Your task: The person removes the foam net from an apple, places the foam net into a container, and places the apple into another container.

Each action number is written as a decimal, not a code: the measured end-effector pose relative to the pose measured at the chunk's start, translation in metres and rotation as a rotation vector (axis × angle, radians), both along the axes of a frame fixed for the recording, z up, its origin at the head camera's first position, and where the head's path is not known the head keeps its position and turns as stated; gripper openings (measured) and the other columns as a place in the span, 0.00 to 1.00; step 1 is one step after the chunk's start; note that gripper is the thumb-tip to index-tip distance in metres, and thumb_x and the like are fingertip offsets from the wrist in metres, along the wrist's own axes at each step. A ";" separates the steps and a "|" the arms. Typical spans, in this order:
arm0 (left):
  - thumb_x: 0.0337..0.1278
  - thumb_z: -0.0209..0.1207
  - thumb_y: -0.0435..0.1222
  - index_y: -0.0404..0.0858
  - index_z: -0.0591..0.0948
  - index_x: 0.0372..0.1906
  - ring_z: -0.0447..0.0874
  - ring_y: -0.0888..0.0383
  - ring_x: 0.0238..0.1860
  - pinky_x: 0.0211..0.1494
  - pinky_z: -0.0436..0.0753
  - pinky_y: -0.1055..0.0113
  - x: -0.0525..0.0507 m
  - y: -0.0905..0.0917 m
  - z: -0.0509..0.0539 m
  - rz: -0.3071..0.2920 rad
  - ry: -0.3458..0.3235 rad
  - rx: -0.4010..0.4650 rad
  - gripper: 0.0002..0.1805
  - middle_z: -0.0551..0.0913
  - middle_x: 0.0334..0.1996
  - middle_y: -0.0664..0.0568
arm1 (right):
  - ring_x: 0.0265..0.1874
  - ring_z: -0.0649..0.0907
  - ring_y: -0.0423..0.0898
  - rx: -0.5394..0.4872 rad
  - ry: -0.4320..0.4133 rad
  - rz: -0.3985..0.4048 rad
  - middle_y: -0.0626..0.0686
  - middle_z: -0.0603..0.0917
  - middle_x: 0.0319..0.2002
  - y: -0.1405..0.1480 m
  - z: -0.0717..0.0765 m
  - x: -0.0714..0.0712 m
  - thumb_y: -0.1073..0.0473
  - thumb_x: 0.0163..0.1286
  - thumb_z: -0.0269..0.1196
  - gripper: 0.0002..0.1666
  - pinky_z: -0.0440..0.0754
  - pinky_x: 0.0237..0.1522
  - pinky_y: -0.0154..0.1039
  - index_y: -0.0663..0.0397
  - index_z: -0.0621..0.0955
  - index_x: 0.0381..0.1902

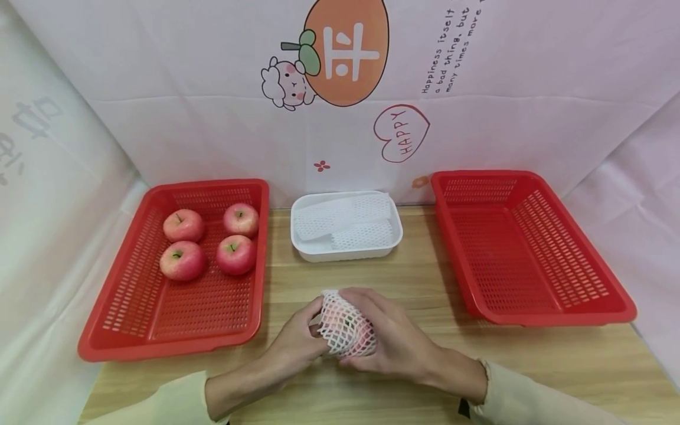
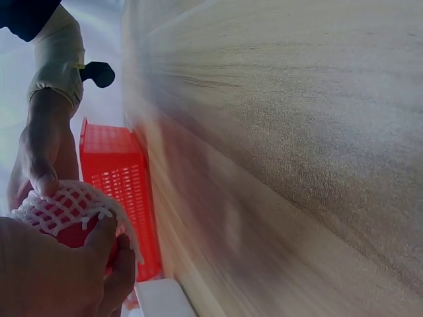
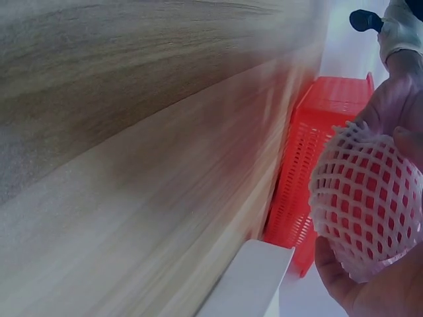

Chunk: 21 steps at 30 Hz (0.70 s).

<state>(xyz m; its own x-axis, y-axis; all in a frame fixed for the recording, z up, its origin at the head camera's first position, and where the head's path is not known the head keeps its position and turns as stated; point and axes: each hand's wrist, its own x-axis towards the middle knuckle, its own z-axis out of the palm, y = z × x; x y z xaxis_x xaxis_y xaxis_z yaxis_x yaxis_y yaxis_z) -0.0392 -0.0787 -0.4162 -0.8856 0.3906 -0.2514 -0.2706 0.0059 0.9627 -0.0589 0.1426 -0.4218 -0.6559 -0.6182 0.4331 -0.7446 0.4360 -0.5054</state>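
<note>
An apple in a white foam net sleeve [image 1: 345,326] is held between both hands above the table, near its front. The right hand [image 1: 395,339] grips it from the right, fingers over the far side and thumb at the near side. On the left, the left hand [image 1: 297,339] has its thumb and fingers at the sleeve's edge and holds it there. In the left wrist view, red apple skin shows through the stretched mesh [image 2: 69,205]. The net [image 3: 363,198] covers most of the apple in the right wrist view. Some left fingertips are hidden behind the fruit.
At the left, a red basket [image 1: 207,342] holds several bare apples [image 1: 183,260]. A white tray [image 1: 345,256] with flat foam net sleeves [image 1: 366,236] stands at the back middle. Another red basket [image 1: 552,319] stands on the right. White printed cloth [image 1: 239,136] hangs behind.
</note>
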 end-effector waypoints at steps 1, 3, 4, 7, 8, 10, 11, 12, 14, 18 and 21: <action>0.43 0.54 0.19 0.33 0.64 0.80 0.85 0.52 0.57 0.47 0.85 0.69 0.000 -0.001 0.001 0.000 -0.007 -0.003 0.49 0.77 0.67 0.38 | 0.60 0.85 0.52 0.004 0.002 0.004 0.54 0.81 0.64 0.000 0.000 0.000 0.46 0.41 0.90 0.64 0.85 0.62 0.46 0.56 0.72 0.73; 0.42 0.53 0.18 0.33 0.63 0.81 0.85 0.52 0.56 0.45 0.85 0.69 0.001 -0.003 0.002 0.003 -0.020 -0.011 0.50 0.77 0.68 0.38 | 0.61 0.85 0.51 0.008 0.001 0.012 0.54 0.81 0.65 -0.001 0.000 0.001 0.45 0.42 0.90 0.64 0.85 0.62 0.46 0.55 0.72 0.74; 0.41 0.53 0.18 0.33 0.62 0.81 0.84 0.53 0.55 0.45 0.85 0.69 0.001 -0.005 0.002 0.002 -0.028 -0.011 0.51 0.76 0.68 0.38 | 0.61 0.85 0.51 0.009 -0.001 0.016 0.54 0.80 0.65 -0.001 0.001 0.000 0.45 0.42 0.90 0.64 0.85 0.63 0.46 0.55 0.72 0.74; 0.41 0.52 0.18 0.33 0.60 0.82 0.84 0.54 0.54 0.43 0.84 0.69 0.002 -0.008 0.005 0.000 -0.037 -0.012 0.51 0.75 0.69 0.38 | 0.62 0.84 0.51 0.012 0.009 0.032 0.54 0.80 0.66 0.000 0.002 0.000 0.45 0.42 0.90 0.65 0.85 0.63 0.47 0.55 0.71 0.75; 0.41 0.51 0.18 0.32 0.60 0.82 0.83 0.54 0.54 0.44 0.83 0.69 0.002 -0.009 0.006 0.001 -0.037 -0.012 0.51 0.75 0.69 0.37 | 0.62 0.84 0.51 0.013 0.013 0.035 0.54 0.80 0.66 0.000 0.002 0.000 0.45 0.42 0.89 0.65 0.85 0.63 0.47 0.55 0.71 0.75; 0.42 0.51 0.18 0.31 0.59 0.82 0.83 0.53 0.55 0.45 0.84 0.69 0.002 -0.011 0.008 0.001 -0.040 -0.006 0.51 0.73 0.70 0.36 | 0.62 0.84 0.51 0.007 0.023 0.046 0.54 0.80 0.66 0.001 0.003 -0.001 0.44 0.43 0.89 0.65 0.85 0.63 0.48 0.56 0.71 0.75; 0.43 0.51 0.18 0.31 0.59 0.82 0.83 0.53 0.55 0.45 0.84 0.69 0.002 -0.012 0.010 0.003 -0.043 -0.006 0.51 0.72 0.71 0.36 | 0.62 0.84 0.51 0.003 0.028 0.053 0.55 0.80 0.66 0.002 0.004 -0.001 0.44 0.43 0.89 0.64 0.85 0.63 0.48 0.56 0.71 0.75; 0.44 0.51 0.18 0.31 0.59 0.82 0.84 0.53 0.55 0.46 0.84 0.69 0.002 -0.013 0.010 0.003 -0.044 -0.002 0.50 0.72 0.71 0.35 | 0.62 0.84 0.51 -0.005 0.030 0.059 0.55 0.81 0.66 0.002 0.005 -0.002 0.44 0.45 0.88 0.63 0.85 0.63 0.47 0.56 0.71 0.75; 0.47 0.52 0.19 0.31 0.59 0.81 0.84 0.52 0.56 0.49 0.85 0.67 0.003 -0.015 0.013 0.002 -0.048 0.008 0.48 0.71 0.71 0.35 | 0.61 0.85 0.53 -0.030 0.052 0.073 0.56 0.81 0.65 0.004 0.006 -0.002 0.44 0.46 0.88 0.62 0.85 0.62 0.48 0.58 0.72 0.74; 0.54 0.54 0.21 0.32 0.62 0.79 0.83 0.52 0.57 0.52 0.86 0.65 0.003 -0.018 0.017 -0.008 -0.041 0.041 0.43 0.73 0.68 0.37 | 0.59 0.86 0.55 -0.087 0.096 0.091 0.59 0.84 0.63 0.006 0.009 -0.003 0.48 0.47 0.88 0.59 0.84 0.63 0.44 0.61 0.74 0.73; 0.58 0.55 0.22 0.32 0.62 0.79 0.83 0.52 0.58 0.53 0.86 0.64 0.003 -0.019 0.021 -0.010 -0.029 0.069 0.41 0.73 0.69 0.37 | 0.58 0.87 0.56 -0.112 0.118 0.085 0.59 0.85 0.62 0.007 0.010 -0.004 0.49 0.46 0.87 0.57 0.83 0.64 0.40 0.61 0.76 0.71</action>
<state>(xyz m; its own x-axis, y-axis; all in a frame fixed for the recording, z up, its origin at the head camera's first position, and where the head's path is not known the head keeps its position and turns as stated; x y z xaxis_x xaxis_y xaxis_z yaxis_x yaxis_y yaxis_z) -0.0362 -0.0979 -0.3956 -0.8744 0.4165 -0.2491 -0.2988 -0.0575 0.9526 -0.0632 0.1498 -0.4116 -0.5435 -0.6128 0.5737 -0.8337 0.3144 -0.4539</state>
